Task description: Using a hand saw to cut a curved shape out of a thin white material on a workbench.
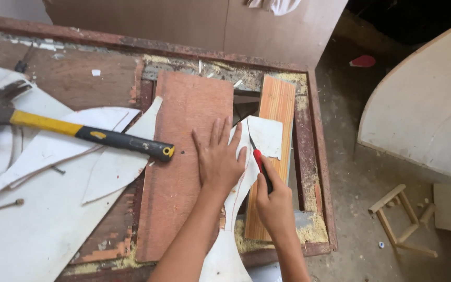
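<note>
Dusty concrete floor [356,172] lies to the right of a rough wooden worktop [79,78] strewn with sawdust and white offcuts. Seen from the head camera, the left hand [217,159] lies flat with fingers spread on a thin white sheet [264,136], apparently pinning it against the reddish board [184,156] so it cannot slide. The right hand [275,201] is closed around a red-tipped cutter [260,166], its blade set on the sheet just beside the left fingertips, over a striped orange plank [277,99]. A yellow-and-black hammer [74,130] rests well apart at the left, a small wooden stool [400,219] on the floor.
</note>
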